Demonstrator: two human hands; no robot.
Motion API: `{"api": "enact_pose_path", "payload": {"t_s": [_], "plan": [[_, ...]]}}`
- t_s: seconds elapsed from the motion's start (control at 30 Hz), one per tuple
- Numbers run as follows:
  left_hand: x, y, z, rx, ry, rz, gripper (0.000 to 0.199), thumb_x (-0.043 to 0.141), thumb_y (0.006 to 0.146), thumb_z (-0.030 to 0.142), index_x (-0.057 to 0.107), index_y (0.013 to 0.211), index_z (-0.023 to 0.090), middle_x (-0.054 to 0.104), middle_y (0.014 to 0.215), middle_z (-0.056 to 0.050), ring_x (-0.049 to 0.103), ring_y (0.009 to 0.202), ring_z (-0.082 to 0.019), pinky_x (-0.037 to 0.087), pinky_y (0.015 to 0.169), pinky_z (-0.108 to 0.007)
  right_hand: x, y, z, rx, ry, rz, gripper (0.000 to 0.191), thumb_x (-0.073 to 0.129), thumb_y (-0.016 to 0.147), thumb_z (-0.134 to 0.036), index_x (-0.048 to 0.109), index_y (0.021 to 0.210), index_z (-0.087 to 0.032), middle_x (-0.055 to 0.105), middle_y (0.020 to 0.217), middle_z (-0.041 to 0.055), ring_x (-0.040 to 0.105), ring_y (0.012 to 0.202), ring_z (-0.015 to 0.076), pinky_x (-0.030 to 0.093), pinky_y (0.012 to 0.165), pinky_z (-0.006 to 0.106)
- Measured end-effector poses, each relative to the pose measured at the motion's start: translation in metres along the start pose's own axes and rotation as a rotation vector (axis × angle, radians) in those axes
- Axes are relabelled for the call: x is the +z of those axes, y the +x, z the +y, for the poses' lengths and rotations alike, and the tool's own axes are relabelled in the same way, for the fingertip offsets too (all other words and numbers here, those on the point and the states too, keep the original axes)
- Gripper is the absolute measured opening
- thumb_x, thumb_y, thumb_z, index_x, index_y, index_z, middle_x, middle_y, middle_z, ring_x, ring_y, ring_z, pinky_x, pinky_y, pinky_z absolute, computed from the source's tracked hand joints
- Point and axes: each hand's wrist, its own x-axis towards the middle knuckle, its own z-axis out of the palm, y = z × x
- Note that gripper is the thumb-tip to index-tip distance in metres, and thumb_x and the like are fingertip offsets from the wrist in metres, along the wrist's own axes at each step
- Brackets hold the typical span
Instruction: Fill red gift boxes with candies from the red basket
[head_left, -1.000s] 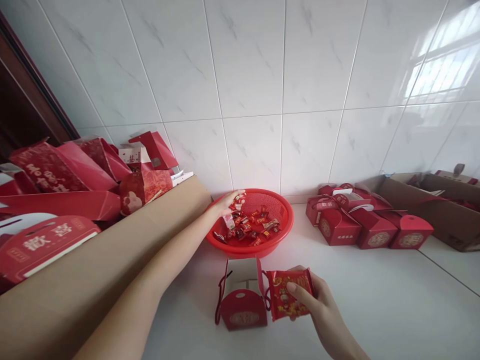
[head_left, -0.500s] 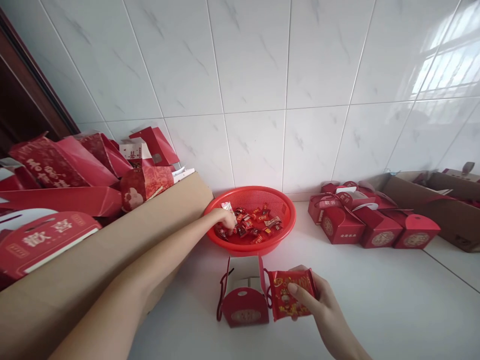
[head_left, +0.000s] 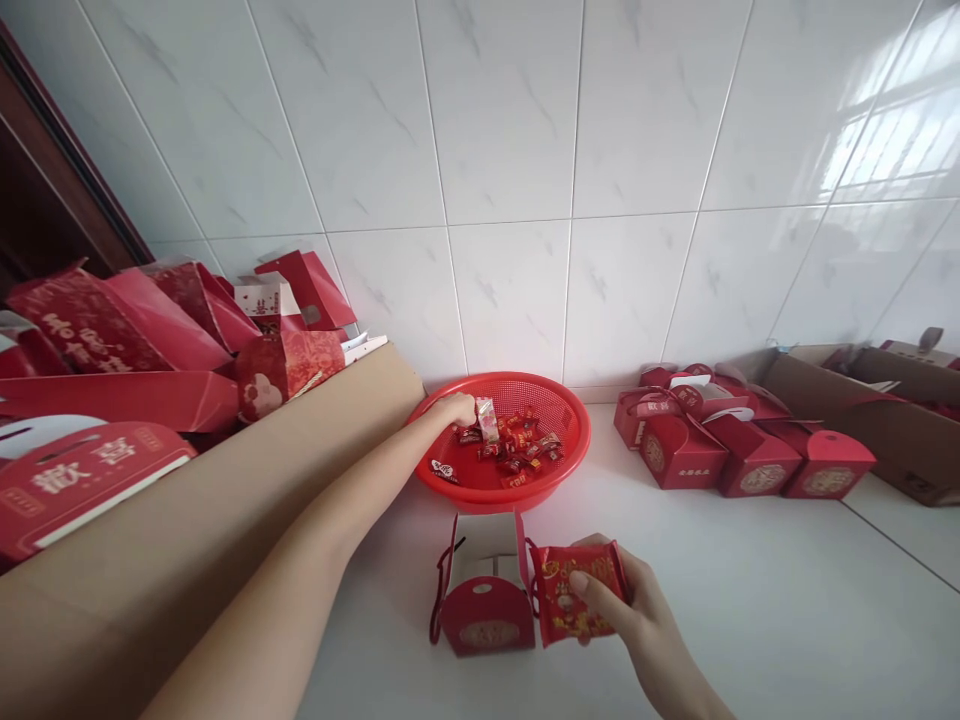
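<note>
My left hand (head_left: 456, 409) reaches into a red plastic basket (head_left: 581, 440), its fingers curled against a pale pink packet (head_left: 487, 419). Whether they grip that packet or just touch it is hidden. Small red-wrapped candies (head_left: 517, 430) lie mostly in the middle and right of the basket, with one dark-and-white wrapper (head_left: 443, 470) at its left. In front of the basket stands an open red gift box (head_left: 487, 625) with dark red cord handles. Just right of the box, my right hand (head_left: 626, 590) is closed around a flat red snack packet (head_left: 570, 600), thumb on top.
A long cardboard carton (head_left: 322, 420) on the left is heaped with red gift boxes (head_left: 105, 465). Several closed red boxes (head_left: 757, 455) stand on the right of the white tabletop (head_left: 720, 590), beside another cardboard carton (head_left: 862, 435). A tiled wall (head_left: 502, 150) rises behind.
My left hand has moved slightly up and away inside the basket. The pale packet and candies have shifted right, baring the basket's left floor. My right hand still holds the packet.
</note>
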Motion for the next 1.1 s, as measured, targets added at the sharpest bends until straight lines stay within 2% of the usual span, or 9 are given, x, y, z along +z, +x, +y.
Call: {"api": "enact_pose_path", "payload": {"t_s": [0.1,0.27,0.4,0.5,0.6,0.7,0.8,0.9,1.1], "plan": [[0.007,0.001,0.006,0.028,0.004,-0.072,0.034,0.070,0.066,0.015,0.075,0.100,0.016,0.072,0.072,-0.007,0.064,0.063,-0.021,0.047,0.060,-0.028,0.001,0.000,0.001,-0.006,0.007,-0.010,0.043,0.072,0.080,-0.058,0.064,0.081,-0.016,0.064,0.070,0.0035,0.059,0.060,0.0145,0.049,0.052,0.024],[0.003,0.004,0.010,0.113,-0.019,-0.050,0.050,0.058,0.075,0.018,0.068,0.124,0.025,0.075,0.100,-0.002,0.064,0.065,-0.015,0.047,0.059,-0.022,0.002,0.000,0.002,0.002,0.006,0.000,0.045,0.073,0.079,-0.060,0.064,0.081,-0.016,0.064,0.069,0.0035,0.058,0.059,0.0144,0.048,0.051,0.024],[-0.004,0.006,0.000,0.111,0.082,-0.013,0.041,0.061,0.068,0.012,0.077,0.103,0.025,0.076,0.098,-0.003,0.065,0.076,-0.016,0.047,0.064,-0.021,0.002,-0.001,0.003,0.000,-0.001,0.002,0.044,0.072,0.080,-0.059,0.063,0.080,-0.015,0.063,0.069,0.0034,0.057,0.060,0.0141,0.048,0.051,0.024],[-0.001,0.003,-0.008,0.107,0.153,-0.032,0.033,0.066,0.062,0.010,0.079,0.089,0.025,0.076,0.098,-0.004,0.066,0.084,-0.019,0.047,0.068,-0.022,0.002,-0.001,0.002,0.002,0.000,-0.008,0.044,0.072,0.080,-0.059,0.063,0.081,-0.016,0.063,0.069,0.0034,0.057,0.060,0.0144,0.048,0.051,0.025],[0.007,-0.001,-0.013,0.095,0.197,-0.059,0.029,0.074,0.058,0.014,0.079,0.085,0.023,0.076,0.090,-0.005,0.066,0.078,-0.020,0.048,0.067,-0.024,0.002,-0.001,0.000,0.004,0.005,-0.021,0.044,0.071,0.080,-0.059,0.063,0.081,-0.016,0.063,0.069,0.0036,0.058,0.060,0.0147,0.049,0.052,0.025],[0.012,-0.002,-0.014,0.081,0.230,-0.085,0.022,0.084,0.050,0.019,0.074,0.069,0.020,0.071,0.074,-0.004,0.065,0.072,-0.020,0.047,0.064,-0.024,0.002,0.001,0.000,0.000,0.006,-0.024,0.044,0.072,0.080,-0.059,0.063,0.081,-0.016,0.064,0.069,0.0039,0.058,0.059,0.0150,0.049,0.052,0.025],[0.010,-0.003,-0.014,0.086,0.237,-0.080,0.026,0.088,0.043,0.022,0.066,0.058,0.019,0.064,0.068,-0.002,0.061,0.071,-0.020,0.043,0.061,-0.025,0.002,0.001,0.000,-0.004,0.008,-0.021,0.044,0.072,0.080,-0.059,0.063,0.080,-0.016,0.064,0.069,0.0034,0.058,0.059,0.0144,0.048,0.052,0.025],[0.005,-0.006,-0.015,0.107,0.205,-0.060,0.030,0.088,0.044,0.026,0.062,0.057,0.020,0.060,0.066,0.000,0.056,0.067,-0.018,0.038,0.058,-0.025,0.002,0.000,-0.001,-0.005,0.004,-0.027,0.044,0.072,0.080,-0.059,0.063,0.080,-0.016,0.063,0.069,0.0031,0.058,0.059,0.0144,0.048,0.052,0.025],[0.001,-0.013,-0.017,0.177,0.102,-0.011,0.034,0.084,0.056,0.039,0.056,0.056,0.020,0.050,0.058,0.004,0.046,0.059,-0.014,0.030,0.055,-0.026,0.002,-0.002,-0.001,0.013,-0.001,-0.031,0.046,0.073,0.078,-0.062,0.063,0.080,-0.017,0.063,0.070,0.0037,0.058,0.061,0.0153,0.049,0.052,0.025]]}}
